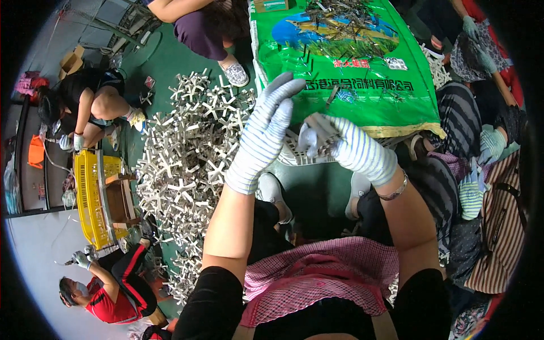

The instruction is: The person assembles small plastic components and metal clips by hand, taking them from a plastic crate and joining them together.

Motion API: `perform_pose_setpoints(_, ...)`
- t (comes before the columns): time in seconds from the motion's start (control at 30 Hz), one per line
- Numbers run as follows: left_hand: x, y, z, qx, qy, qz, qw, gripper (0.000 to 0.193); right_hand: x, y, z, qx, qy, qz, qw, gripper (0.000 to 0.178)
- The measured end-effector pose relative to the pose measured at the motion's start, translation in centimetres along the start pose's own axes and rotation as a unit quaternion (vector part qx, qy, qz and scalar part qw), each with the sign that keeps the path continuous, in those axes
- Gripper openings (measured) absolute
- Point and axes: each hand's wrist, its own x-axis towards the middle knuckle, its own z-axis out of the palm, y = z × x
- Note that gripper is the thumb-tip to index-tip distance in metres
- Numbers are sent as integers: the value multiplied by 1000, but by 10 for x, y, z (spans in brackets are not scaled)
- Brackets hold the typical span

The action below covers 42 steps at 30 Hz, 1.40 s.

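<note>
Both my hands wear white gloves with thin blue stripes. My left hand (260, 133) is raised over the near left edge of a green printed sack (345, 107), its fingers stretched out and nothing in them. Across from it, my right hand (362, 148) is closed round a grey-white branched plastic part (318, 131) with short stubby arms. The glove hides some of that part. On the sack, close beyond my right hand, lie a small cluster of blue bits (346, 96) and a thin dark strip (332, 97).
The sack covers a white plastic crate (303, 157); a heap of thin dark pieces (345, 20) lies on its far end. A large pile of white branched parts (190, 147) covers the floor at left. Several people sit around, near a yellow crate (88, 198) and at right.
</note>
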Motion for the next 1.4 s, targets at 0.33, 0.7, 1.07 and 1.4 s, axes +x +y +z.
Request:
perform_pose_setpoints(0.33,-7,10,9,-376,-20,-170,911,68,26,-32,4,598,24,398,696,26)
perform_pose_setpoints(0.7,-12,-8,14,-169,85,-208,960,30,22,-16,-2,59,-69,269,959,35)
perform_pose_setpoints(1.07,-6,-8,1,-98,172,-164,966,24,29,-10,-8,-71,-101,214,969,31)
perform_pose_setpoints(1.4,-10,-2,1,117,60,-61,989,28,36,-18,-1,-240,-162,125,949,30)
